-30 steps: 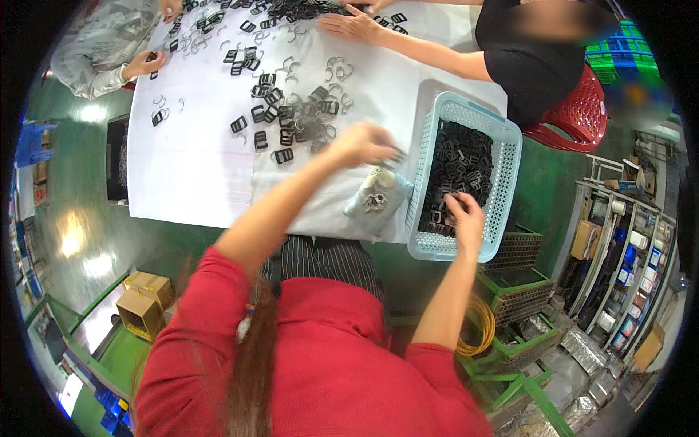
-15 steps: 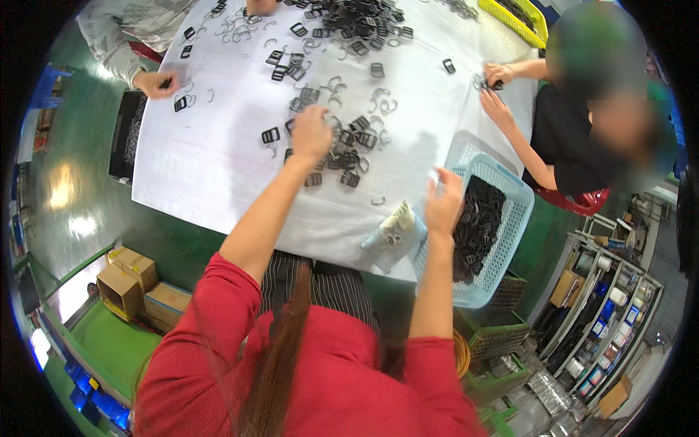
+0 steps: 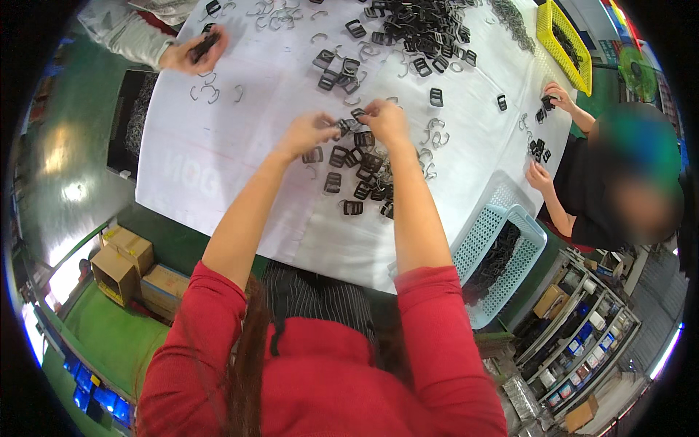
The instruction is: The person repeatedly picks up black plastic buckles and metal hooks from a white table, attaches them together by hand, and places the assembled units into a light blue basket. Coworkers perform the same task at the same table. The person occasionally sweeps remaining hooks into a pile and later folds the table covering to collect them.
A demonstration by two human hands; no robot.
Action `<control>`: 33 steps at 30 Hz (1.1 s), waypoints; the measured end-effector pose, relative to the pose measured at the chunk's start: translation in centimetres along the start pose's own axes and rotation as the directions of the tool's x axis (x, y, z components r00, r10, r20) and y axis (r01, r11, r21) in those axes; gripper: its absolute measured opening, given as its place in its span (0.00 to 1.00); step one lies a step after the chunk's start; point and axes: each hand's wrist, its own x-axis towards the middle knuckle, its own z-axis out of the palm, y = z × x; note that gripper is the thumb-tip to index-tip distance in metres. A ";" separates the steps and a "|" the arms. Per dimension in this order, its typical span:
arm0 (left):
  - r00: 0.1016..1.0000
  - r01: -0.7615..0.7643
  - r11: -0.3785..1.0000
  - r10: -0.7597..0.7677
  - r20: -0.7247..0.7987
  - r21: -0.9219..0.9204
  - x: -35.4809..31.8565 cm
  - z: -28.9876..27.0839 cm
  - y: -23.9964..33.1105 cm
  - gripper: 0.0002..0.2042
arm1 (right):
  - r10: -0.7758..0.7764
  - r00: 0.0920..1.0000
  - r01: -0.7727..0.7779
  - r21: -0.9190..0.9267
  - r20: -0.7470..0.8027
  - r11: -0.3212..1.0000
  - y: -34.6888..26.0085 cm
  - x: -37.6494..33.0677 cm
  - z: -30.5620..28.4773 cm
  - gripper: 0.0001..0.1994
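Note:
Both my hands are raised over a white-covered table [image 3: 240, 160], close together above a loose pile of black buckles [image 3: 368, 162]. A black slotted buckle [image 3: 358, 114] is pinched in the fingertips of my right hand [image 3: 387, 122]. My left hand [image 3: 307, 135] is closed in a pinch too, slightly blurred, with a small dark piece at its fingertips that I cannot make out clearly. Thin bent metal rings [image 3: 435, 135] lie to the right of my right hand. More black buckles [image 3: 339, 69] rest just beyond my hands.
At the right table edge stands a light-blue basket [image 3: 518, 280] of black parts. A yellow basket [image 3: 564, 44] and a large buckle heap [image 3: 429, 29] are farther back. One co-worker's hand [image 3: 195, 52] is at far left; another's hands [image 3: 540, 177] work at right.
My right hand has come from beside the blue basket to the buckle pile and now holds a buckle. My left hand stays near the pile. The whole view has shifted.

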 end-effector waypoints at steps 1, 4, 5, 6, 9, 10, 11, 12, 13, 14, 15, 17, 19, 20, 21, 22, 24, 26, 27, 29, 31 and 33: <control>0.994 0.109 0.914 -0.094 0.056 -0.392 -1.1 -0.9 2.1 0.10 | 0.018 1.000 -0.021 0.144 0.024 0.989 0.8 -0.4 -0.8 0.15; 0.996 0.001 0.999 0.004 -0.094 0.054 -0.5 -3.3 0.1 0.10 | 0.154 0.988 -0.135 0.391 -0.017 0.910 1.4 -2.5 -2.1 0.16; 0.997 0.046 0.983 -0.034 -0.072 0.179 -0.4 -3.9 0.3 0.11 | 0.206 0.978 -0.172 0.400 -0.043 0.900 2.0 -3.0 -2.3 0.16; 0.997 0.036 0.985 -0.022 -0.078 0.172 -0.6 -4.3 0.4 0.11 | 0.258 0.964 -0.209 0.410 -0.068 0.888 2.6 -3.6 -2.3 0.16; 0.999 0.043 0.999 -0.043 -0.014 0.021 -1.2 -4.7 1.1 0.12 | 0.398 0.916 -0.360 0.329 -0.056 0.873 4.7 -5.8 -2.3 0.13; 0.996 0.085 0.990 -0.080 0.047 -0.109 -1.8 -5.0 1.8 0.13 | 0.395 0.918 -0.352 0.521 0.029 0.778 5.1 -6.7 -2.6 0.12; 0.988 0.130 0.964 -0.106 0.115 -0.233 -2.1 -5.2 2.1 0.14 | 0.375 0.920 -0.343 0.687 0.110 0.640 5.6 -7.6 -3.1 0.11; 0.986 0.135 0.934 -0.092 0.141 -0.332 -2.2 -5.5 1.9 0.14 | 0.337 0.923 -0.335 0.817 0.185 0.469 5.9 -8.5 -3.3 0.10; 0.983 0.143 0.893 -0.078 0.166 -0.427 -2.6 -5.8 1.4 0.14 | 0.217 0.955 -0.247 0.948 0.203 0.202 5.2 -9.5 -3.8 0.09; 0.980 0.154 0.843 -0.063 0.190 -0.515 -2.9 -5.8 1.4 0.14 | 0.193 0.961 -0.228 0.963 0.198 0.146 4.3 -10.0 -4.3 0.10; 0.985 0.144 0.772 -0.052 0.165 -0.619 -3.5 -5.4 1.4 0.14 | 0.169 0.967 -0.210 0.974 0.193 0.088 3.2 -10.4 -4.7 0.10; 0.973 0.220 0.733 -0.122 0.194 -0.644 -3.5 -5.1 0.4 0.14 | 0.139 0.973 -0.191 0.980 0.182 0.054 3.1 -9.8 -4.2 0.12; 0.963 0.269 0.738 -0.225 0.151 -0.619 -2.7 -3.8 -1.7 0.15 | 0.342 0.918 -0.370 0.748 0.202 0.551 2.9 -7.2 -2.4 0.14; 0.970 0.241 0.880 -0.236 0.063 -0.409 -2.3 -2.5 -1.4 0.15 | 0.342 0.939 -0.307 0.346 -0.041 0.886 3.6 -5.9 -0.6 0.19; 0.973 0.217 0.961 -0.227 -0.040 -0.172 -2.3 -1.3 -1.3 0.15 | 0.273 0.947 -0.265 0.071 -0.171 0.962 2.3 -5.7 0.5 0.22; 0.975 0.195 0.978 -0.184 -0.128 0.080 -2.2 -0.1 -0.9 0.14 | 0.257 0.945 -0.273 -0.055 -0.205 0.960 2.0 -5.4 1.4 0.20; 0.981 0.148 0.989 -0.144 -0.133 0.022 -2.3 1.1 -0.4 0.13 | 0.238 0.964 -0.246 -0.063 -0.115 0.967 1.6 -4.6 1.5 0.19; 0.968 0.233 0.823 -0.245 0.046 -0.518 -2.9 1.4 0.3 0.11 | 0.272 0.962 -0.266 0.165 -0.016 0.950 1.6 -4.7 0.6 0.18; 0.975 0.220 0.702 -0.174 0.137 -0.677 -3.4 1.1 0.6 0.10 | 0.282 0.959 -0.280 0.274 0.035 0.920 1.8 -4.8 0.1 0.17; 0.985 0.169 0.910 -0.171 0.027 -0.379 -3.5 0.8 -0.3 0.10 | 0.329 0.935 -0.350 0.496 0.134 0.794 2.7 -5.5 -0.7 0.15; 0.965 0.154 0.951 -0.087 -0.247 0.268 -4.1 1.1 1.1 0.10 | 0.364 0.930 -0.342 0.483 0.051 0.806 2.9 -6.1 -1.3 0.11; 0.986 0.092 0.982 -0.113 -0.123 -0.164 -4.1 1.2 -0.1 0.11 | 0.342 0.936 -0.320 0.603 0.081 0.731 4.0 -7.2 -1.7 0.12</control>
